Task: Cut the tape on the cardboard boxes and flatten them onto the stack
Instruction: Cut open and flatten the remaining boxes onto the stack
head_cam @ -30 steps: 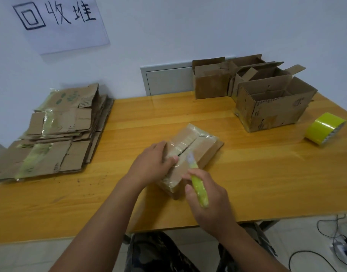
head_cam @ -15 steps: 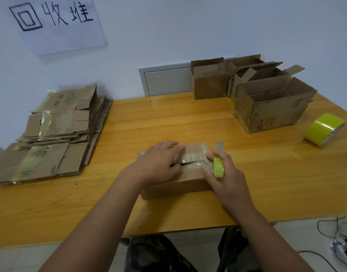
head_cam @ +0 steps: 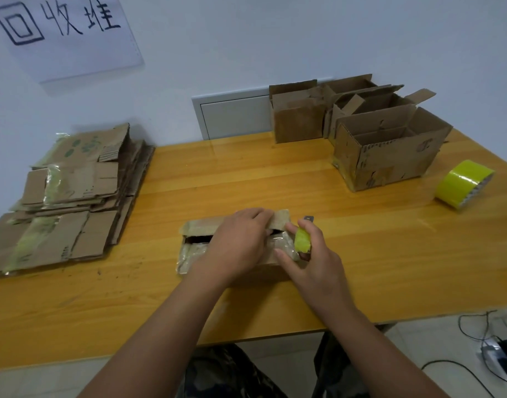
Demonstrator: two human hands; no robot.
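**Small box opened on the desk, cutter in the right hand**

A small cardboard box lies on the wooden desk, near the front edge and in the middle. Its top is partly open: the far flap stands up, and a dark gap shows along the left side under it. What is inside the box cannot be seen. Shiny clear tape covers the near part of the top.

The left hand rests on the box, and its fingers curl over the edge of the raised flap, grasping it. The right hand is at the right end of the box; its grip is clenched around a yellow-green cutter, and a small dark blade tip shows above the fingers. The thumb touches the taped corner of the box.

At the left side of the desk lies the stack of flattened boxes, several layers, some with greenish tape.

At the far right corner stand three open boxes close together. The nearest one has a cardboard divider inside that makes compartments; nothing is visible in them. The inside of the other two is not visible.

A roll of yellow-green tape lies on its side just beside these boxes, near the right edge
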